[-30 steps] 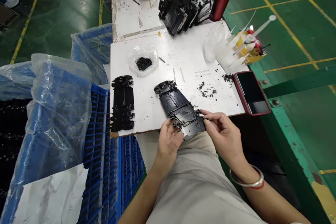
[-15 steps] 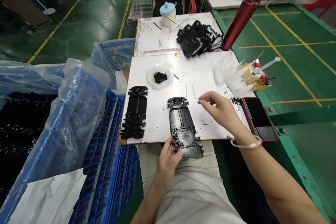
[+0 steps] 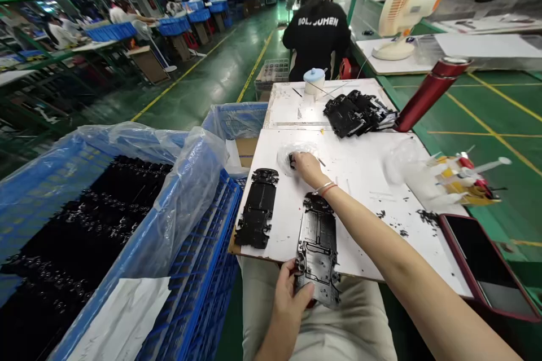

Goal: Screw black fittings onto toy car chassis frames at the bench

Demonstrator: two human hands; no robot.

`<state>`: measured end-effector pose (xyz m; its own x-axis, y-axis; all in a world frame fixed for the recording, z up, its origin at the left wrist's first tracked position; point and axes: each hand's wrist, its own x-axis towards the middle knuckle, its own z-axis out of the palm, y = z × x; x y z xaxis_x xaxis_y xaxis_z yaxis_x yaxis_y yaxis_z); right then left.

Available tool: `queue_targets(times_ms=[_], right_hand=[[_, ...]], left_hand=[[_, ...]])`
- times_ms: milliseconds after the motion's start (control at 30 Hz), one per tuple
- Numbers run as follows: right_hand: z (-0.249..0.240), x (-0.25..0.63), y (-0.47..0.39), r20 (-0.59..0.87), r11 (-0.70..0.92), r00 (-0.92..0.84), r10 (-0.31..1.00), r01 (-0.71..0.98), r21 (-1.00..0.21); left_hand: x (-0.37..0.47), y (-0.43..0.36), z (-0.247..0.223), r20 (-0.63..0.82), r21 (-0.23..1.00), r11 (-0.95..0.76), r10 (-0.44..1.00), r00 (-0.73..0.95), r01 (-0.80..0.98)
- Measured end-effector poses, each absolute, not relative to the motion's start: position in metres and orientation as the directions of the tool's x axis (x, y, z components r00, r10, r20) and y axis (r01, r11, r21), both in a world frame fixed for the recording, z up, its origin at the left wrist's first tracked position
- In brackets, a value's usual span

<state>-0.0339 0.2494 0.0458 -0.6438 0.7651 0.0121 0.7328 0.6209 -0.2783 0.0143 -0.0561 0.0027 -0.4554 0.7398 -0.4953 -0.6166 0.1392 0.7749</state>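
My left hand (image 3: pixel 292 299) grips the near end of a black plastic toy car chassis (image 3: pixel 318 248), which tilts over the table's front edge above my lap. My right hand (image 3: pixel 305 166) reaches into a clear plastic bag (image 3: pixel 284 152) of small black parts. Its fingertips are drawn together among the parts, and whether they hold one is hidden. A second black chassis (image 3: pixel 256 208) lies flat on the white board (image 3: pixel 364 172), left of the held one. Loose small black pieces (image 3: pixel 403 233) are scattered on the board at the right.
A blue crate (image 3: pixel 182 180) lined with plastic holds many black chassis at the left. More chassis (image 3: pixel 355 113) are piled at the back, beside a red flask (image 3: pixel 432 93) and a lidded cup (image 3: pixel 314 82). A phone (image 3: pixel 486 265) and glue bottles (image 3: pixel 461 180) sit at the right.
My right hand has moved left and forward from the bare board to the bag of small parts. My left hand still holds the chassis. The view has tipped up, showing more of the workshop.
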Motion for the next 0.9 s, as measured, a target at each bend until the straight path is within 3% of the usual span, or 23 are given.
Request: queue_targets(times_ms=[233,633,900], right_hand=[[0.051,-0.03,0.258,0.034,0.604,-0.633,0.773,0.72,-0.342],[0.051,-0.016,0.271,0.134,0.506,-0.553,0.822,0.601,-0.618],[0.072,0.004,0.259,0.085,0.388,-0.556,0.827,0.454,-0.802]], left_hand=[[0.005,-0.053,0.017,-0.481,0.732,0.098,0.774,-0.41,-0.674],[-0.008,-0.041,0.035,-0.552,0.697,0.116,0.717,-0.426,-0.708],[-0.018,-0.04,0.032,-0.546,0.721,0.181,0.742,-0.389,-0.669]])
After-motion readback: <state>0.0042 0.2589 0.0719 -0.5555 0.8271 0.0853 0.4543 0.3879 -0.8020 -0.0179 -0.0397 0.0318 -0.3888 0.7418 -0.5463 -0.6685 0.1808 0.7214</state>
